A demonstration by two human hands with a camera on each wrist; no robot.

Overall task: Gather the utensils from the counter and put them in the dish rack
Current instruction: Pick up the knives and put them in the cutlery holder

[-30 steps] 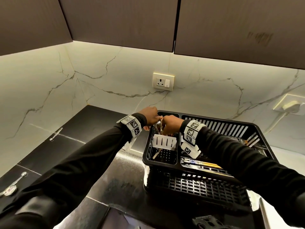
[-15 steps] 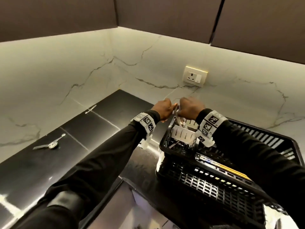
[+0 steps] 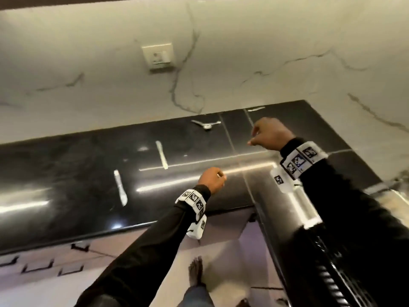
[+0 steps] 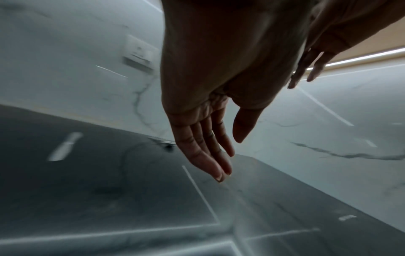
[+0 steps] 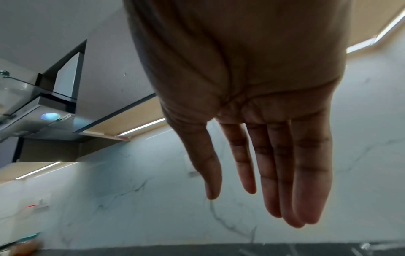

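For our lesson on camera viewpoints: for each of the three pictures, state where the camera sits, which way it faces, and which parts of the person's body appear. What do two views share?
Head: on the head, facing down and forward at the black counter; both forearms, left hand, right hand and a bare foot show.
Left wrist: looks along the left hand's straight fingers toward counter and marble wall.
Right wrist: looks along the right hand's straight fingers at wall and cabinets.
Shared: head and left wrist both show the wall socket and pale utensils.
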